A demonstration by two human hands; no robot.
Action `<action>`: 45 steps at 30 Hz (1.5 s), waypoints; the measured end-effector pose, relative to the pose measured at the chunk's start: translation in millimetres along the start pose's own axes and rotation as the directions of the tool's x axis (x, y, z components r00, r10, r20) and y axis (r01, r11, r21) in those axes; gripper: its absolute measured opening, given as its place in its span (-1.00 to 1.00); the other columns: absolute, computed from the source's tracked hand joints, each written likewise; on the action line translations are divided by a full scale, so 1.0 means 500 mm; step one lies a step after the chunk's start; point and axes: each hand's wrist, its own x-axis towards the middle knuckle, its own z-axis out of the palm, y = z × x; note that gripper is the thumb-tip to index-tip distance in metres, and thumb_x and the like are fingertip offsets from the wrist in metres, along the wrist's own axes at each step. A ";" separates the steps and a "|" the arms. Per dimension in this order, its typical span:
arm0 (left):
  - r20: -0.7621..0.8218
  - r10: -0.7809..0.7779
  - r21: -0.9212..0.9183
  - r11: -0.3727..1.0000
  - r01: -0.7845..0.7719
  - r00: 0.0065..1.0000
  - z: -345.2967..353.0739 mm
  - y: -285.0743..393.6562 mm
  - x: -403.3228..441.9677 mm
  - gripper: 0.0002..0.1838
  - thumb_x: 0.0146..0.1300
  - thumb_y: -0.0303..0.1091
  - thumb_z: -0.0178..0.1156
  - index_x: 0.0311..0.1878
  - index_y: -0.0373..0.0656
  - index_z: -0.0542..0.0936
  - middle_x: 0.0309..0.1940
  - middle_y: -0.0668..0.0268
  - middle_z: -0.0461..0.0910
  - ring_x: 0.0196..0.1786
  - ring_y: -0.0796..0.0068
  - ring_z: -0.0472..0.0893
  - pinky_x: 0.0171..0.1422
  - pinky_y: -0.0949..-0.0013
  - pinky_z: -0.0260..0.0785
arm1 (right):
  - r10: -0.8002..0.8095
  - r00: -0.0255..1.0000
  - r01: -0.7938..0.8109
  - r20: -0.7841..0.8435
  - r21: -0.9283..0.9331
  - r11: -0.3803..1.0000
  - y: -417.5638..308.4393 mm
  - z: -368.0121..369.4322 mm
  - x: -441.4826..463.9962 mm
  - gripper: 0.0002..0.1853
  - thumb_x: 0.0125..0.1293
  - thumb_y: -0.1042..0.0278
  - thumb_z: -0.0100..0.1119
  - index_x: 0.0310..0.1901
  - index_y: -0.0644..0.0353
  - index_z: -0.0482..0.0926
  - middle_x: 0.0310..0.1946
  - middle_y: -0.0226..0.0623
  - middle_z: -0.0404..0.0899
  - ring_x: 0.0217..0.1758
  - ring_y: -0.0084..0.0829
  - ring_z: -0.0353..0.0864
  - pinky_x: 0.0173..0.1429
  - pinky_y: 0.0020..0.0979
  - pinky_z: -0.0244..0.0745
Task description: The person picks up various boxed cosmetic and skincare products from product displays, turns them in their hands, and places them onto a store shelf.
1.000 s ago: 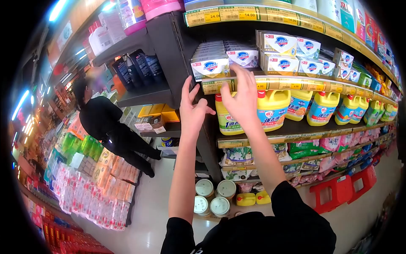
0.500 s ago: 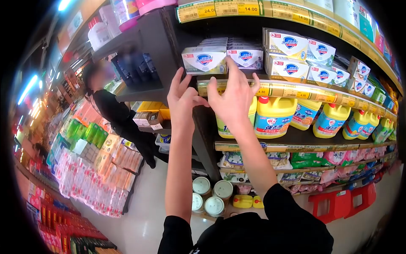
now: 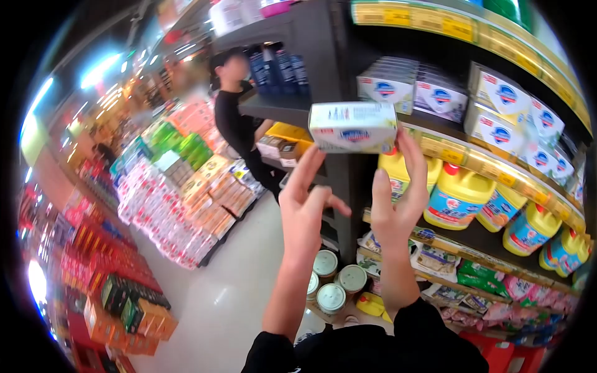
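One soap box (image 3: 353, 127) is held before the dark shelf upright (image 3: 323, 62), between two hands: left hand (image 3: 301, 214) at its lower left corner, right hand (image 3: 397, 208) at its right end, fingers spread. Four lidded tubs (image 3: 331, 299) stand below.

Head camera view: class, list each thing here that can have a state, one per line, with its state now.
Soap box, closed, held up
Left hand, fingertips at the box's lower left
Right hand, fingertips at the box's right end
Front yellow jug, upright, red cap on
White-lidded tubs, upright, lids on
Person in black, standing
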 end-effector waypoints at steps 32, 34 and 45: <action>-0.733 0.559 0.651 0.741 0.162 0.388 -0.566 0.396 -1.011 -0.39 0.16 -0.64 0.04 0.35 -0.52 0.42 0.27 -0.33 0.47 -0.02 0.12 0.76 0.19 0.27 0.52 | -0.158 0.446 -0.805 0.881 0.472 0.359 -0.794 0.286 -0.763 -0.34 0.21 0.66 0.08 0.39 0.46 0.25 0.36 0.13 0.38 0.49 -0.08 0.34 0.56 -0.11 0.18; -0.725 0.584 0.673 0.713 0.195 0.366 -0.588 0.419 -1.052 -0.40 0.14 -0.65 0.03 0.33 -0.53 0.43 0.24 -0.33 0.49 0.06 0.07 0.73 0.22 0.24 0.52 | -0.203 0.429 -0.816 0.880 0.474 0.331 -0.836 0.292 -0.791 -0.33 0.25 0.64 0.07 0.43 0.45 0.20 0.37 0.05 0.33 0.49 -0.14 0.31 0.57 -0.12 0.15; -0.711 0.673 0.700 0.653 0.289 0.203 -0.668 0.473 -1.140 -0.42 0.10 -0.65 0.05 0.27 -0.60 0.45 0.23 -0.26 0.53 0.05 0.13 0.72 0.21 0.23 0.53 | -0.260 0.380 -0.863 0.888 0.442 0.246 -0.973 0.360 -0.879 -0.34 0.25 0.65 0.05 0.42 0.44 0.20 0.37 0.04 0.34 0.46 -0.15 0.35 0.56 -0.11 0.17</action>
